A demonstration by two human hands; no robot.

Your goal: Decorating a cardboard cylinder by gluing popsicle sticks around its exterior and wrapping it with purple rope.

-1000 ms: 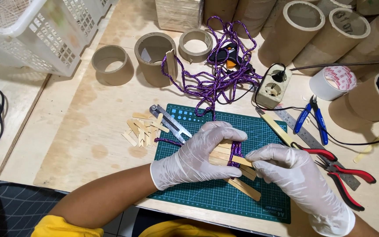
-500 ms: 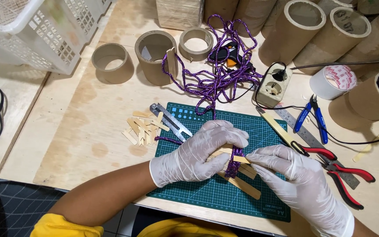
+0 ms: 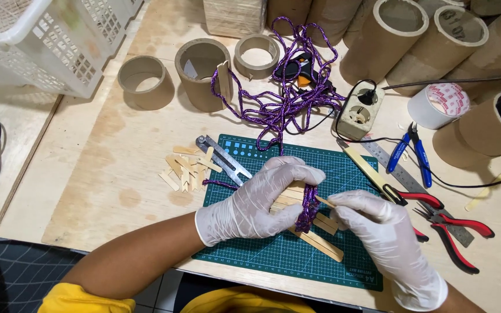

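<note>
Left hand (image 3: 256, 203) closed around wooden sticks (image 3: 311, 229) on green cutting mat (image 3: 343, 264) | purple cord (image 3: 307, 210) wrapped round sticks | thin stick pinched by right hand (image 3: 381, 232)

Light's even and fairly bright, warm-ish, coming from overhead, maybe slightly from 12 o'clock: my left hand (image 3: 256, 200) and right hand (image 3: 387, 240) drop only short soft shadows on the green cutting mat (image 3: 273, 255), toward 6. Cardboard tubes (image 3: 204, 72) are dark inside, w/ soft shadows at their bases. No hard glare; my white gloves read bright, nearly blown out on the knuckles but folds are visible. Faint sheen on the tape roll (image 3: 439, 104). Focus sharp at centre, purple cord (image 3: 288, 107) strands crisp. Wide-angle bend at edges: white basket (image 3: 47, 46) at 10 o'clock leans and stretches. Corners at 7 slightly darker, softer.
</note>
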